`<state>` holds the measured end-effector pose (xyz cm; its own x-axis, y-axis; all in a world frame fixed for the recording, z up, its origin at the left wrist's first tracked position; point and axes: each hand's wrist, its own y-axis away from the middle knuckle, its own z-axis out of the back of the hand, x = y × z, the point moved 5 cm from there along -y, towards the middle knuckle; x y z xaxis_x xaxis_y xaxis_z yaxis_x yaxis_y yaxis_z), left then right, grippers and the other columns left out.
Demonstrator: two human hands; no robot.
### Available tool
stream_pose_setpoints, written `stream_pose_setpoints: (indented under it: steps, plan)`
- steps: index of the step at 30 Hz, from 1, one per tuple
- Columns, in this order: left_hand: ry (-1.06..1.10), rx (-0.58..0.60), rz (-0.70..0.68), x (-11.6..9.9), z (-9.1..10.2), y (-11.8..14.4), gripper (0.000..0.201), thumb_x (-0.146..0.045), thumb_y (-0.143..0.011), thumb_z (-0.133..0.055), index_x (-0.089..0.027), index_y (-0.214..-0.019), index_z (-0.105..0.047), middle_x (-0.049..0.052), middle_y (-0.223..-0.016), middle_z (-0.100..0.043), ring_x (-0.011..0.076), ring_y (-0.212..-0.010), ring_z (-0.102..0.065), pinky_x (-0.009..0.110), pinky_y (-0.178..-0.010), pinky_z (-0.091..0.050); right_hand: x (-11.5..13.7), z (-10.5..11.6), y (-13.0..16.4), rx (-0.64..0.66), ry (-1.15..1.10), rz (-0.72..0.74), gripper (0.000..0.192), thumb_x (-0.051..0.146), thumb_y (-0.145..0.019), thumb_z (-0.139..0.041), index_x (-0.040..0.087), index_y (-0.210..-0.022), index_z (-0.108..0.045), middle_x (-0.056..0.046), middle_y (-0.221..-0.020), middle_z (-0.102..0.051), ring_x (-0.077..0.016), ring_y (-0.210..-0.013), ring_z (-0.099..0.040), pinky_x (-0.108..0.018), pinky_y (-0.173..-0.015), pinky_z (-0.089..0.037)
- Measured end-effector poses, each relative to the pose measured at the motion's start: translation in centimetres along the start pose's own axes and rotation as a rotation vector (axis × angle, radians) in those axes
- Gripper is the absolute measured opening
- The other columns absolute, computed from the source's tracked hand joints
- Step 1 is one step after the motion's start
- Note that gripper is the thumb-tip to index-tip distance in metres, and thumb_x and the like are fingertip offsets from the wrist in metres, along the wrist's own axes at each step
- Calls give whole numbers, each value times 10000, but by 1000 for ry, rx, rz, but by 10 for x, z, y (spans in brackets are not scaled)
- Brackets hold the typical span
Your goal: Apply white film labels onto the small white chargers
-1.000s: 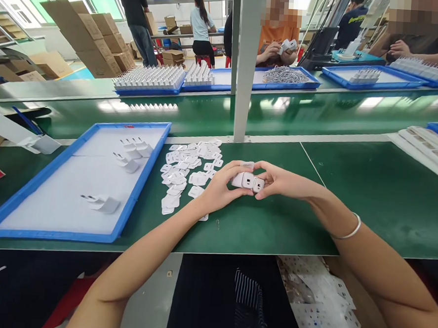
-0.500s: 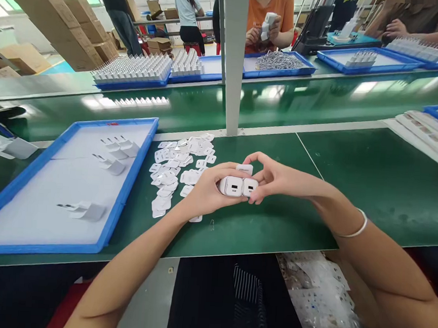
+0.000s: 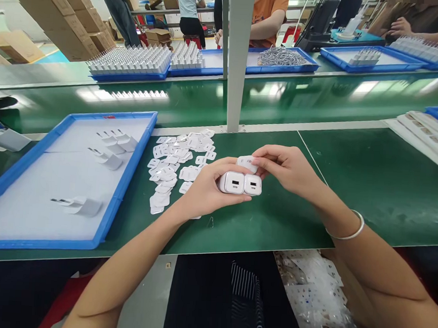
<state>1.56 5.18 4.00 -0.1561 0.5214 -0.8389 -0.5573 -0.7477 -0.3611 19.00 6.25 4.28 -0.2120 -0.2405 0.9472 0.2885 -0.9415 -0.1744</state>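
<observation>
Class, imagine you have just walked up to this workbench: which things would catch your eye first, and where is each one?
At the centre, the left hand grips two white chargers side by side, while the right hand pinches a small white sticker just above them. A heap of loose stickers lies on the green bench to their left, beside a blue tray holding a few chargers.

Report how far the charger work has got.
Done: cannot tell; four chargers lie in the blue tray, their state unclear. In hand: the left hand grips two chargers side by side; the right hand pinches a small white piece above them. Left: a pile of white pieces on the table.
</observation>
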Motion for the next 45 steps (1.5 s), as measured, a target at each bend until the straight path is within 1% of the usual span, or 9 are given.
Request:
stream_pose_setpoints:
  steps: [3,6,12,16,20,23,27,37,45]
  plan:
    - [36,-61,2,0,3,-1,399,-237,-660,-883,-235,-1034,-744,49,-1021,-708,171,-862,-662,274,-685,-518,2,3,0,-21,33,35,178,347,-907,-680,180,-850,-703,-4,-710,-698,-127,-584,-679,-253,-587,-590]
    - [24,-119,11,0,8,-1,379,-236,-666,-878,-231,-1023,-749,40,-964,-709,173,-839,-661,294,-700,-520,-1,2,-1,3,-90,-9,193,368,-907,-687,176,-894,-705,-3,-693,-693,-122,-559,-668,-246,-552,-577]
    - [-29,-194,1,-2,11,0,392,-205,-681,-864,-227,-1052,-742,84,-1140,-716,235,-1037,-679,392,-907,-547,2,5,2,-83,-394,-58,161,280,-801,-816,196,-893,-714,-4,-793,-731,-121,-698,-698,-252,-691,-596]
    - [-123,-263,-91,-6,10,3,390,-176,-690,-856,-231,-1057,-736,79,-1185,-708,238,-1095,-670,414,-963,-547,11,9,7,-112,-315,5,77,225,-804,-808,226,-875,-778,4,-825,-728,-100,-682,-647,-247,-680,-567]
    - [-164,-322,-185,-9,10,5,396,-191,-712,-848,-238,-1086,-722,80,-1218,-695,229,-1110,-674,395,-952,-567,15,4,12,-99,-194,-3,269,198,-847,-760,292,-1099,-779,26,-781,-709,-84,-630,-594,-245,-661,-550]
    - [-207,-353,-247,-13,10,6,348,-202,-751,-821,-230,-1081,-714,88,-1199,-702,225,-1104,-677,399,-950,-573,19,-2,16,-136,-226,18,308,162,-800,-797,291,-1079,-780,33,-755,-709,-87,-602,-614,-242,-625,-561]
    - [-284,-371,-314,-19,7,8,289,-209,-813,-766,-230,-1093,-699,86,-1190,-709,212,-1071,-687,395,-931,-584,22,-6,20,-179,-260,31,161,165,-765,-825,249,-900,-803,14,-732,-726,-93,-564,-622,-238,-566,-565]
    - [-303,-333,-338,-23,3,10,332,-158,-819,-747,-228,-1138,-686,88,-1217,-696,214,-1081,-681,389,-930,-588,21,-9,21,-181,-231,-25,175,305,-672,-894,267,-824,-817,-11,-777,-761,-136,-595,-625,-273,-497,-538]
    - [-282,-326,-367,-22,3,10,361,-133,-789,-773,-202,-1133,-687,98,-1208,-696,207,-1082,-681,366,-941,-582,21,-9,21,-166,-237,-19,171,283,-678,-894,266,-826,-811,-6,-767,-754,-138,-632,-638,-262,-523,-533]
